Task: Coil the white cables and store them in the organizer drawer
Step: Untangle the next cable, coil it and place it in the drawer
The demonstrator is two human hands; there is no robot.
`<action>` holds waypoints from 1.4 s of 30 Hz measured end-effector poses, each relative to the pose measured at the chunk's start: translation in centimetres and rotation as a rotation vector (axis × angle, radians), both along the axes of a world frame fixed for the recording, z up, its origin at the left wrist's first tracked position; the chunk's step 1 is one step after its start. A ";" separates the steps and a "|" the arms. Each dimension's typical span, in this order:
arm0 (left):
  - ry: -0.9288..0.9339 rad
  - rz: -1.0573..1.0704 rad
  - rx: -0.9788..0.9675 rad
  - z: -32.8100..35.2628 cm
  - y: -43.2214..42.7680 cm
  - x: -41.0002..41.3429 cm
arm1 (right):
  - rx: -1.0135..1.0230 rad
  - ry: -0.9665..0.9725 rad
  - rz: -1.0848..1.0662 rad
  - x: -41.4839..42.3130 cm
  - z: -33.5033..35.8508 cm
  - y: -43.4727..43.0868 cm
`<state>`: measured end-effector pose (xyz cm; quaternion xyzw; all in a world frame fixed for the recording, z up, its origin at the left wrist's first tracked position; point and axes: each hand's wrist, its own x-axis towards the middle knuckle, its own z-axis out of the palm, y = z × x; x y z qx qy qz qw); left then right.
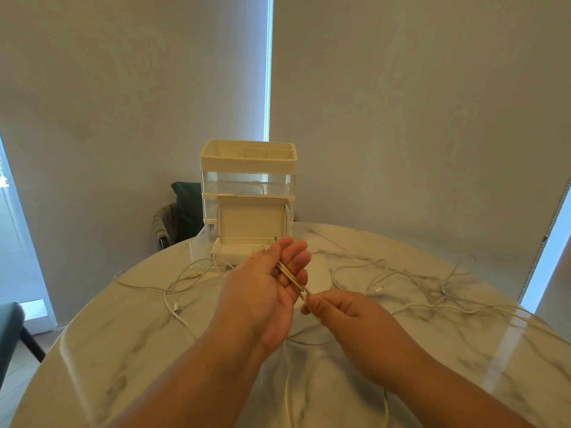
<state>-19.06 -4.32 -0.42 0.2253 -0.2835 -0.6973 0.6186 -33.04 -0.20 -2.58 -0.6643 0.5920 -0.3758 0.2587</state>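
- My two hands are both on one white cable [290, 274], held above the table [401, 350].
- My left hand [262, 288] lies palm up. Its thumb pins the cable's folded strands across the straight fingers.
- My right hand [349, 316] pinches those strands just beside the left palm.
- At least two loose cables sprawl on the marble, one left [173, 291] and one right [401, 274].
- One organizer [247, 168] stands at the far edge, with one open drawer [234, 250] at its foot.
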 end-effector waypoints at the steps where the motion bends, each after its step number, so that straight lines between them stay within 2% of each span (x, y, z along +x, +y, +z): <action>1: 0.019 0.010 0.001 0.0 0.0 0.0 | 0.003 0.006 -0.004 0.1 -0.1 0.0; 7: -0.030 0.146 -0.011 -0.3 -0.7 0.0 | 0.040 0.031 0.051 0.6 -0.3 0.3; 9: -0.136 0.196 -0.059 -0.6 -0.7 -0.2 | 0.037 0.112 0.082 0.3 -0.2 0.4; 11: -0.322 0.286 -0.188 -1.2 -0.5 -0.3 | 0.049 0.132 0.089 0.0 0.2 0.6; 12: -0.481 0.368 -0.302 -1.5 -0.5 -0.1 | 0.083 0.054 0.083 -0.2 0.6 0.8; 14: -0.824 0.498 -0.539 -2.0 -0.7 0.3 | 0.215 -0.264 0.070 -0.6 1.3 1.0; 16: -1.022 0.470 -0.676 -2.2 -1.0 0.6 | 0.276 -0.531 0.082 -1.0 2.0 1.1; 19: -1.246 0.383 -0.822 -2.4 -1.2 0.2 | 0.229 -0.644 0.140 -1.4 2.8 1.2; 22: -1.284 0.329 -0.830 -2.7 -1.6 -0.2 | 0.192 -0.704 0.136 -1.5 2.9 1.2; 27: -1.194 0.201 -0.728 -2.0 -0.6 -0.2 | 0.240 -0.883 0.126 -1.9 2.9 1.1; 30: -1.160 0.081 -0.778 -1.6 0.4 -0.4 | 0.264 -0.945 0.153 -2.2 3.1 1.1; 33: -1.319 0.036 -0.834 -1.6 0.2 -0.5 | 0.189 -0.801 0.086 -2.5 3.1 1.0; 36: -1.455 0.049 -0.850 -1.8 -0.2 -0.4 | 0.044 -0.528 -0.051 -2.8 3.3 1.2; 39: -1.440 -0.069 -0.777 -1.9 -0.4 -0.3 | -0.150 -0.151 -0.160 -2.8 3.5 1.4; 42: -1.327 -0.185 -0.665 -1.6 -0.4 0.1 | -0.314 0.001 -0.174 -2.9 3.3 1.4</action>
